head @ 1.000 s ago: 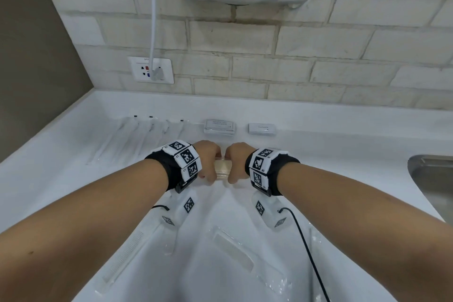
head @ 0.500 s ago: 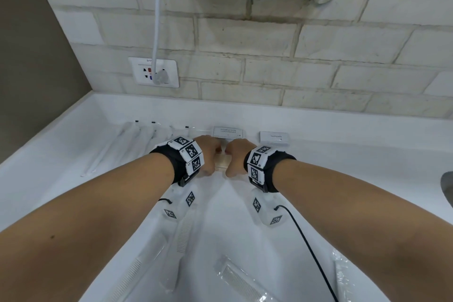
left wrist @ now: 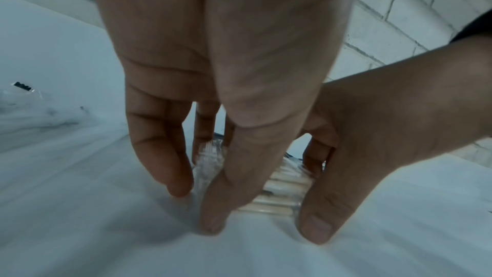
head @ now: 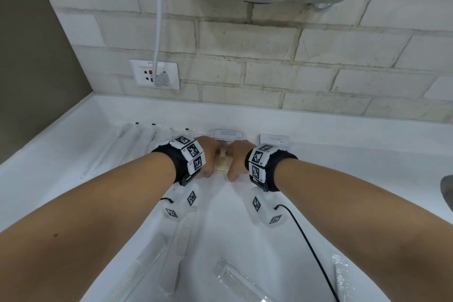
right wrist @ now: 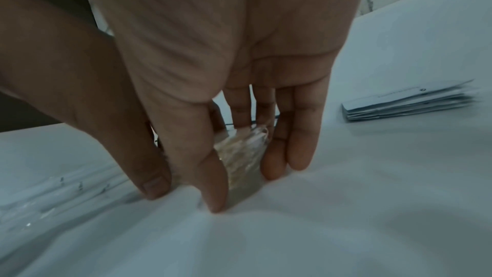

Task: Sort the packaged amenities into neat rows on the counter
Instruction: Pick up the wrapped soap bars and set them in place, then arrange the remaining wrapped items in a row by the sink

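At the far middle of the white counter (head: 343, 179), just in front of the sachets along the back edge, both hands bracket a small stack of clear packets (head: 222, 162) holding pale sticks. The left hand (head: 208, 154) has its thumb and fingertips down on the counter around the left end of the stack, and the right hand (head: 235, 158) does the same at the right end, so the stack is pinched between them from both sides. In the left wrist view the sticks inside the packets (left wrist: 277, 197) lie with their long axis running left to right, from one hand to the other, stacked flat on the surface. Touching distance beyond the hands sits a sachet marked shampoo with conditioner (head: 228, 133), and to its right, apart from it, a toothpaste sachet pile (head: 274, 140). To the far left lies a row of wrapped toothbrushes (head: 127, 147), their long axes pointing from near-left to far-right. Nearer the person, several wrapped combs (head: 185, 233) lie scattered at differing angles. A wall socket (head: 154, 74) sits above the back edge.
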